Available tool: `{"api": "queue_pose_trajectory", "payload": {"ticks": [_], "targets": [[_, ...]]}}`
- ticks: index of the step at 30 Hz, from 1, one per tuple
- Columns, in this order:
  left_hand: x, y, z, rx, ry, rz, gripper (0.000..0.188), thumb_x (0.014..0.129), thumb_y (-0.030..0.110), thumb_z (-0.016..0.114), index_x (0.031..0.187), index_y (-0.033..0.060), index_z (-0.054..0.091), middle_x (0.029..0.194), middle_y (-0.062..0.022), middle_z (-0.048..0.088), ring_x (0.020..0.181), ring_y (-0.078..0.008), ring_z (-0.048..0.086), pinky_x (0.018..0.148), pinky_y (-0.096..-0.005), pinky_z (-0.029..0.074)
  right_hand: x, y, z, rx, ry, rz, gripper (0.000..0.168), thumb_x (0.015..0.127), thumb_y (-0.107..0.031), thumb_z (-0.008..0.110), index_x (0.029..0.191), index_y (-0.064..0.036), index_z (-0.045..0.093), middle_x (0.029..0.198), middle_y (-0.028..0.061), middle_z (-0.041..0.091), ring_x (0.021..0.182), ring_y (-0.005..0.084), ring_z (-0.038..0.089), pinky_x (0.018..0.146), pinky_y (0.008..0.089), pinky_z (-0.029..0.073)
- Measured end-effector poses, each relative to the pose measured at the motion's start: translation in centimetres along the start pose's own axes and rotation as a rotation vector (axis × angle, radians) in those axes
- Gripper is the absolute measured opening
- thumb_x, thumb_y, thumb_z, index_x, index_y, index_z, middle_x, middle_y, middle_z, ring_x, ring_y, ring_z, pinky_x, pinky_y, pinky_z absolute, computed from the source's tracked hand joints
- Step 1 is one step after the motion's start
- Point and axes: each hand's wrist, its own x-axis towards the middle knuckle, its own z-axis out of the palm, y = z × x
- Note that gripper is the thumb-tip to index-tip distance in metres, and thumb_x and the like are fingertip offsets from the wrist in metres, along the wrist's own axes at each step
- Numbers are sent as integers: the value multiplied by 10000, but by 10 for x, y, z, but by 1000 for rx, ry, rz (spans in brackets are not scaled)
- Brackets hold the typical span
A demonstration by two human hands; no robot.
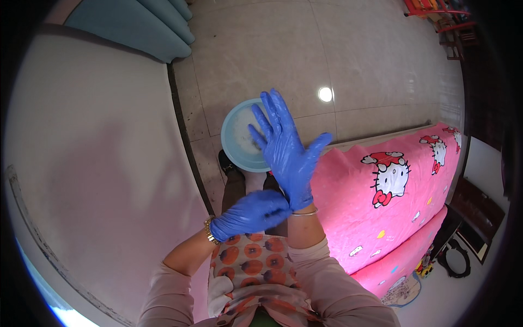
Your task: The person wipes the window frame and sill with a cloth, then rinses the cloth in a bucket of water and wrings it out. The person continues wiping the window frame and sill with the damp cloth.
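Both my hands wear wet-looking blue rubber gloves. My left hand [254, 213] reaches across my body, its fingers closed on the glove cuff at my right wrist. My right hand [286, 151] is raised palm in view, with the fingers spread and nothing held. A light blue plastic basin [229, 151] stands on the floor beyond my feet, partly hidden by my right hand, and holds foamy water. An apron with a round fruit print [252, 267] covers my front.
A bed with a pink cartoon-print cover [347, 180] stands close on the right. A pale wall [102, 135] runs along the left, with a blue-grey curtain [130, 30] at its far end. Tiled floor [261, 49] stretches ahead, and a red-framed rack [437, 16] stands far right.
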Motion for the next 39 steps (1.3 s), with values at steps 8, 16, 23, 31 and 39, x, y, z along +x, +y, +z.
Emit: {"api": "queue_pose_trajectory", "payload": {"ticks": [8, 16, 23, 31, 39], "targets": [[13, 7, -13, 47, 465, -252, 125, 807, 100, 655, 813, -6, 588, 686, -56, 552, 591, -97, 490, 558, -245, 416, 7, 0, -8, -1162, 102, -427, 730, 755, -234, 670, 1361, -16, 326, 1388, 152, 359, 1263, 299, 353, 1050, 393, 255], [10, -8, -1, -411, 440, -442, 124, 848, 111, 626, 864, -9, 605, 723, -12, 584, 665, -61, 521, 607, -225, 448, 10, -4, -19, -1544, 59, -478, 772, 676, -314, 740, 1334, -86, 408, 1314, 158, 443, 1217, 335, 399, 1033, 483, 241], [16, -8, 0, -602, 492, -532, 120, 859, 135, 616, 855, 15, 613, 726, -13, 594, 644, -53, 512, 602, -215, 434, 13, -2, -13, -1686, 221, -395, 773, 689, -434, 700, 1334, -119, 415, 1355, 153, 389, 1251, 329, 356, 1029, 571, 181], [7, -13, -1, -656, 459, -594, 132, 880, 143, 588, 866, 12, 605, 717, -4, 570, 635, -54, 503, 593, -207, 424, 10, 4, -18, -1726, -17, -18, 662, 731, -429, 675, 1274, -106, 479, 1296, 167, 448, 1215, 309, 402, 1044, 495, 225], [2, -6, 13, -537, 297, -413, 133, 866, 73, 586, 958, -22, 599, 698, -10, 552, 641, -72, 496, 597, -229, 438, -3, 17, -13, -959, 4, -42, 592, 826, -239, 615, 1337, -54, 382, 1371, 164, 382, 1269, 277, 359, 1059, 390, 231]]}}
